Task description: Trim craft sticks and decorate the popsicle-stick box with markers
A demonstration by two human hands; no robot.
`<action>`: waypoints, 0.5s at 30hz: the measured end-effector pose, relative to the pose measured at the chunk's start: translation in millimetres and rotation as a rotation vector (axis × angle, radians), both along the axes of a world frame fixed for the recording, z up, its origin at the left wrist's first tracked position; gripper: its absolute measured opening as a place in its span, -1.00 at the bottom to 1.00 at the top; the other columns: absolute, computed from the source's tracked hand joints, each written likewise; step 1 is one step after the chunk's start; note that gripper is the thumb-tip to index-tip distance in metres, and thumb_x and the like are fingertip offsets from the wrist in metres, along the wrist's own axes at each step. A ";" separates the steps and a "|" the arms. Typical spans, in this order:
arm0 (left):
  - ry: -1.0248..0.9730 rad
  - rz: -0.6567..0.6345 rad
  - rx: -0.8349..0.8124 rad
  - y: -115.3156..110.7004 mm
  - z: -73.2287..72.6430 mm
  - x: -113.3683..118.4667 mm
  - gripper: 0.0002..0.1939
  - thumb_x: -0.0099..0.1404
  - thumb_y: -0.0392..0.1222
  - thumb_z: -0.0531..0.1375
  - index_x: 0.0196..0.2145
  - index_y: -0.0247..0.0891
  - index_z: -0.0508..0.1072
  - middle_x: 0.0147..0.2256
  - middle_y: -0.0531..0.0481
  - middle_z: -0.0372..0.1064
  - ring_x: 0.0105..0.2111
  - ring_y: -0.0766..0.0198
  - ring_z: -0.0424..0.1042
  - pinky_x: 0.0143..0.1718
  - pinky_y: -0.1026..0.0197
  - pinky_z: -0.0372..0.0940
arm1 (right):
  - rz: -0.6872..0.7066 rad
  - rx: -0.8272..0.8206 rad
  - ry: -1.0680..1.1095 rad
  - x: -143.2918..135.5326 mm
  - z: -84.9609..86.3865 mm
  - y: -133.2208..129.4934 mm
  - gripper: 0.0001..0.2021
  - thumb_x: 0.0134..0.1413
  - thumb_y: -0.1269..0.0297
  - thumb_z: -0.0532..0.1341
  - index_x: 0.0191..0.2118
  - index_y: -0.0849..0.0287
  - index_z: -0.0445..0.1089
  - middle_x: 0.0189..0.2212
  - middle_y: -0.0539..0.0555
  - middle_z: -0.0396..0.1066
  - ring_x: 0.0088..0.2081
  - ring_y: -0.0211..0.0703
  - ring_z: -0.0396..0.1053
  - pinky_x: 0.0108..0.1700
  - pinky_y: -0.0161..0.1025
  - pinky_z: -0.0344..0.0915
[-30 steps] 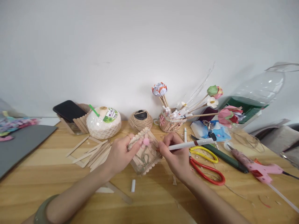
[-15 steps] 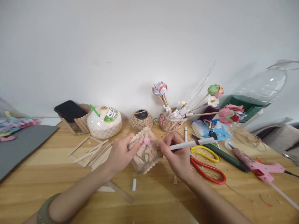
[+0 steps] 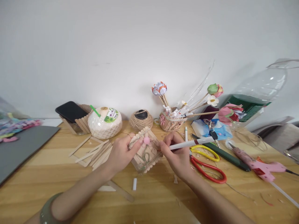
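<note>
My left hand (image 3: 122,151) grips the left side of a small popsicle-stick box (image 3: 153,152), tilted above the table. A pink pompom (image 3: 146,140) and a green twine bow (image 3: 145,158) decorate the box's face. Held in my right hand (image 3: 176,154) is a white marker (image 3: 193,142), its back end pointing right. The marker's tip is hidden behind my fingers, close to the box's right edge. Below the box a white cap (image 3: 134,184) lies on the wood.
Loose craft sticks (image 3: 99,154) lie left, near a coconut (image 3: 106,123) with a green straw. Twine (image 3: 141,119) and a flower-filled basket (image 3: 171,120) stand behind. On the right are red-and-yellow-handled scissors (image 3: 207,171), a green cutter (image 3: 230,158) and a pink glue gun (image 3: 263,168).
Hardly anything differs. The box and both hands keep their places, and the marker stays beside the box's right edge; the view has shifted very slightly.
</note>
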State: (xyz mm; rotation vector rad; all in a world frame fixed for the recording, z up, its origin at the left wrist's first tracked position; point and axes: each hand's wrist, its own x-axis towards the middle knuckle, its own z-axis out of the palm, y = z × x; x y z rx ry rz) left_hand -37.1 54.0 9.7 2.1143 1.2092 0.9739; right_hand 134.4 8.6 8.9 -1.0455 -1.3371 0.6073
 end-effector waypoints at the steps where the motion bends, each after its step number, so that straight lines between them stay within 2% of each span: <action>1: 0.004 0.000 -0.003 -0.1 0.2 -0.1 -0.72 0.24 -0.04 0.01 -0.57 -0.21 0.17 -0.62 0.16 0.12 -0.58 0.35 0.16 -0.51 0.31 0.07 | 0.005 -0.001 -0.001 0.0 -0.4 0.1 -0.75 0.01 0.36 0.17 -0.56 0.11 0.07 -0.65 -0.14 0.05 -0.61 -0.33 0.01 -0.58 -0.36 -0.01; 15: 0.002 0.000 -0.013 1.1 -2.6 -0.2 -0.70 0.24 -0.02 0.01 -0.57 -0.22 0.15 -0.62 0.16 0.08 -0.58 0.36 0.13 -0.52 0.30 0.04 | 0.022 -0.008 -0.006 1.2 0.0 -0.4 -0.75 0.03 0.35 0.17 -0.56 0.11 0.08 -0.63 -0.14 0.06 -0.60 -0.32 0.03 -0.57 -0.35 0.00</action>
